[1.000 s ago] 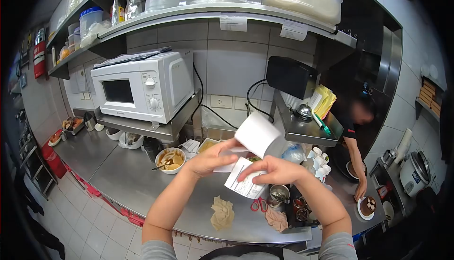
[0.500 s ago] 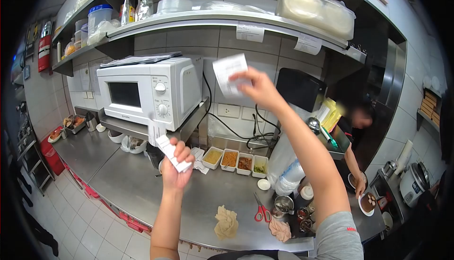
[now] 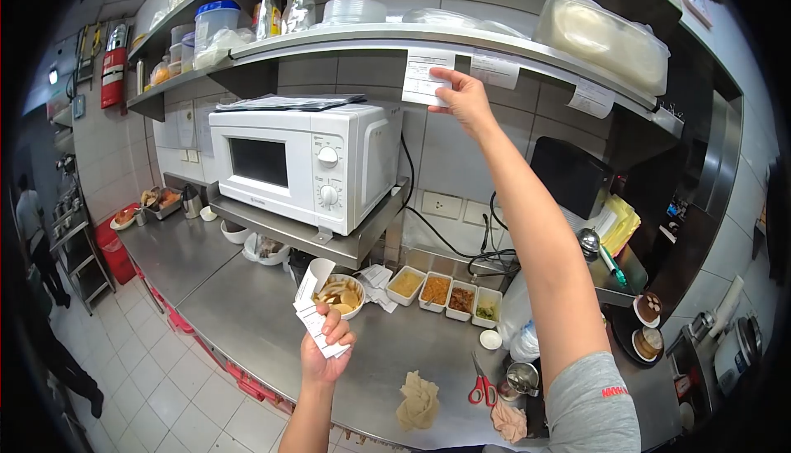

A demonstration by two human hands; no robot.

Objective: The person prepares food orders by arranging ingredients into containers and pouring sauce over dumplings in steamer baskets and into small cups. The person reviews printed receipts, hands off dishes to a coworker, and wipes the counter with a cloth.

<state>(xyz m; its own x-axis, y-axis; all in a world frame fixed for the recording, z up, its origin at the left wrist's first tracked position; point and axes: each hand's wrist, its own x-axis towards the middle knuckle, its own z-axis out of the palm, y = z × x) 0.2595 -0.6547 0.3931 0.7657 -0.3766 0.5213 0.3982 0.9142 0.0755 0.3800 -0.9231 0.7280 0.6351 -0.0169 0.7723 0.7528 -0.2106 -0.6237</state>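
At shelf edge (image 3: pixel 329 42), three slips (image 3: pixel 421 79)

Matt paper slip (image 3: pixel 420 79), smooth metal counter (image 3: pixel 255 329)

Printed slip (image 3: pixel 421 76): white, rectangular, dark print and ruled lines on the visible face, wording too small to read. Held near upright and largely flat, right edge pinched in the right hand (image 3: pixel 466 102), body extending left of the fingers. Paper strip (image 3: pixel 314 319): white, printed, gripped in the left hand (image 3: pixel 323 354); upper end curled above the fist, lower end protruding beneath the fingers. Number of layers cannot be determined.
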